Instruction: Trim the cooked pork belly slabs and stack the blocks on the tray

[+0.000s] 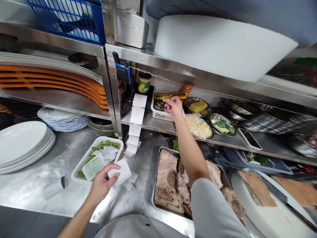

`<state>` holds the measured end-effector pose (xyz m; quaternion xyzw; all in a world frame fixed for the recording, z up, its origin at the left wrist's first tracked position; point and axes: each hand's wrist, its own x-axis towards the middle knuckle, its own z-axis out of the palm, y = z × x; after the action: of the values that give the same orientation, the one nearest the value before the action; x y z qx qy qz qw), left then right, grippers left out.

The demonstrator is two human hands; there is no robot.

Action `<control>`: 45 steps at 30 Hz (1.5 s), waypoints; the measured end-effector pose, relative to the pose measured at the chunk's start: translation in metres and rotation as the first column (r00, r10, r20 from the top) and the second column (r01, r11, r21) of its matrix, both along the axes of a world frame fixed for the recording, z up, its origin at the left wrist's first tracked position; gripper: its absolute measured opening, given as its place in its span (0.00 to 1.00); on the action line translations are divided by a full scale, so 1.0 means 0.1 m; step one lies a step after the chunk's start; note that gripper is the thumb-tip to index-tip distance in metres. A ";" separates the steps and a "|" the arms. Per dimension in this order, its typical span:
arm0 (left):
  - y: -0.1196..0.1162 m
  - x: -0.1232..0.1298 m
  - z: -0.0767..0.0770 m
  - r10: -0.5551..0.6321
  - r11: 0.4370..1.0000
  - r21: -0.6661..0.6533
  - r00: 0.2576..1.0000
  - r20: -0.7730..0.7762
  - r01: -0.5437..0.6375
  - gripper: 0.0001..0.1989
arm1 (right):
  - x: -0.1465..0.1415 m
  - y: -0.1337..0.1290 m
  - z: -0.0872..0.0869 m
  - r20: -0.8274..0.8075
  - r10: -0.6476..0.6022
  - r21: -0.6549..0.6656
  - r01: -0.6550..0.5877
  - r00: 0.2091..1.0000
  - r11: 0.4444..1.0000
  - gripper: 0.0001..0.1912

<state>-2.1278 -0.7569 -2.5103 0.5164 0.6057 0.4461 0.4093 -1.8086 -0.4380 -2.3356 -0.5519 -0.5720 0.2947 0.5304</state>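
My left hand pinches a white paper slip between thumb and fingers. Another slip with a small metal piece lies on the steel counter just beyond it. Beside that hand is a white tub of green leaves, with a clear plastic box and paper slips on top. My right hand reaches over a white basket on the shelf, its fingers closed. A small shiny bit shows at the fingertips, too small to name. The basket holds small dark items and yellow packets.
A long paper strip hangs from the shelf near a blue walkie-talkie. Below my right arm sits a metal tray of cooked meat. A cleaver-like knife lies on the cutting board. Stacked plates stand left.
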 end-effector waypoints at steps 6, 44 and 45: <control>0.36 0.06 0.76 -0.063 0.977 0.208 0.997 0.053 0.051 0.13 | -0.12 -1.56 -0.37 -0.295 0.500 0.048 -0.510 0.815 0.859 0.20; 0.32 0.04 -0.31 -0.044 0.984 -0.149 0.935 0.353 0.102 0.30 | 1.97 -0.61 0.58 -0.668 -0.120 0.345 0.449 0.734 0.824 0.14; 0.30 -0.02 -0.32 -0.009 0.983 -0.170 0.935 0.355 0.074 0.30 | 2.00 -0.59 0.62 -0.678 -0.104 0.358 0.451 0.728 0.818 0.13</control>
<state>-2.1295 -0.7273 -2.5427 0.4016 0.5494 0.4656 0.5658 -1.6088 -0.4973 -2.2740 -0.3458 -0.3237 0.2172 0.8535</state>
